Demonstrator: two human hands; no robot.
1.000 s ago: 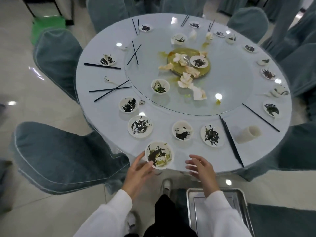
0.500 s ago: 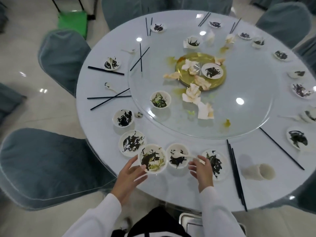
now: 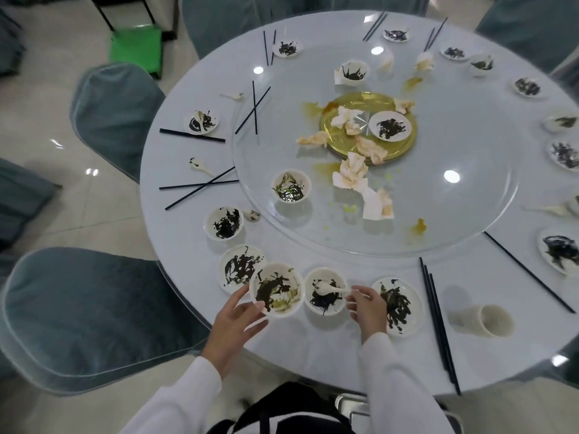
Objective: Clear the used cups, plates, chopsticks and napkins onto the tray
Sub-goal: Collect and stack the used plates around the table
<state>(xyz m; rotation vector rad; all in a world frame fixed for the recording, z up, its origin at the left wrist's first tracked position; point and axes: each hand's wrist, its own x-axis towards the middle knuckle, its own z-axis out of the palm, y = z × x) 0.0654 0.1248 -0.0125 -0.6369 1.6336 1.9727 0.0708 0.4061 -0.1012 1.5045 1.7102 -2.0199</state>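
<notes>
L hand [image 3: 233,321] grips bowl [image 3: 277,289]; R hand [image 3: 367,305] pinches spoon [image 3: 329,288], handle pointing right.

Round table [image 3: 175,233] — grey-covered chairs [image 3: 78,311], green stool [image 3: 135,48] beyond.

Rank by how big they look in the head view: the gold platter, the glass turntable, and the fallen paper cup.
1. glass turntable, clearly largest
2. gold platter at its middle
3. fallen paper cup, smallest though nearest the camera
</notes>
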